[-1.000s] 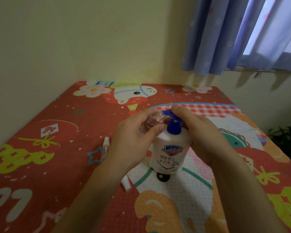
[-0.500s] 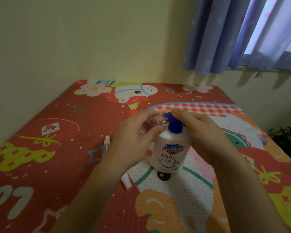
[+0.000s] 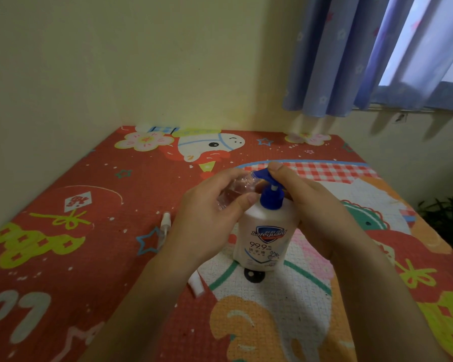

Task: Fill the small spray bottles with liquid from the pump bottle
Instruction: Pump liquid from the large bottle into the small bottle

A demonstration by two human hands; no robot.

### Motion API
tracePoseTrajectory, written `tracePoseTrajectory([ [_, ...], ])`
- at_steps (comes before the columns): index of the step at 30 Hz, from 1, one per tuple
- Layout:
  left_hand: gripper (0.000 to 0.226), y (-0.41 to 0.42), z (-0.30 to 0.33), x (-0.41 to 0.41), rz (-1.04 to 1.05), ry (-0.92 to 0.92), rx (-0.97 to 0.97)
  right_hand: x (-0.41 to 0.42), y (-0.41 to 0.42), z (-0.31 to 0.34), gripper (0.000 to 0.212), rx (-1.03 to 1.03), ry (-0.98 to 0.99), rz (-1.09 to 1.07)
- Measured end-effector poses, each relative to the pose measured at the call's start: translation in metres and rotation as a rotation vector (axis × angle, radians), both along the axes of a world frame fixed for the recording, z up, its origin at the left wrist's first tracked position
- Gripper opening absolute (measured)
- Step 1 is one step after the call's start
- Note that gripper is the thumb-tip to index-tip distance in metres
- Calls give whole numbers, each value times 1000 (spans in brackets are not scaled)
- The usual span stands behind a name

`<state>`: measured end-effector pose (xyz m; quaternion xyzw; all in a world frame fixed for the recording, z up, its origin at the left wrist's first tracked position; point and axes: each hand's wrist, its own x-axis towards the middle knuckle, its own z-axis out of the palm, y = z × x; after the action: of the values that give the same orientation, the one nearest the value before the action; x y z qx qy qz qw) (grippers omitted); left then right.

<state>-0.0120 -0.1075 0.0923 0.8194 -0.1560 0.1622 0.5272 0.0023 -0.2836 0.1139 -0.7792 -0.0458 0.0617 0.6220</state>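
Left hand [image 3: 207, 226] grips clear spray bottle [image 3: 236, 192] at pump nozzle [image 3: 259, 175], right hand [image 3: 311, 205] pressing pump; misalignment risks spillage.

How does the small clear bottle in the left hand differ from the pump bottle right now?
The small spray bottle is clear, capless and tilted, its mouth at the spout; the pump bottle is opaque white, blue-topped and upright on the mat. The left hand holds the small one aloft; the right hand presses the big one's pump. The small one is far slimmer.
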Motion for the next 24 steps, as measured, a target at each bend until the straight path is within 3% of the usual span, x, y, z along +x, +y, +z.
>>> tracePoseTrajectory([
  [4, 33, -2, 5, -4, -8, -33, -12, 0, 3, 1, 59, -7, 14, -44],
  [10, 29, -3, 6, -4, -4, -32, -29, -3, 6, 4, 46, 2, -26, -88],
  [19, 32, -3, 6, -4, 14, -46, -4, -2, 7, 2, 62, -26, 37, -107],
  [24, 27, -3, 4, -3, 21, -40, 2, -2, 7, 2, 59, 12, 49, -125],
])
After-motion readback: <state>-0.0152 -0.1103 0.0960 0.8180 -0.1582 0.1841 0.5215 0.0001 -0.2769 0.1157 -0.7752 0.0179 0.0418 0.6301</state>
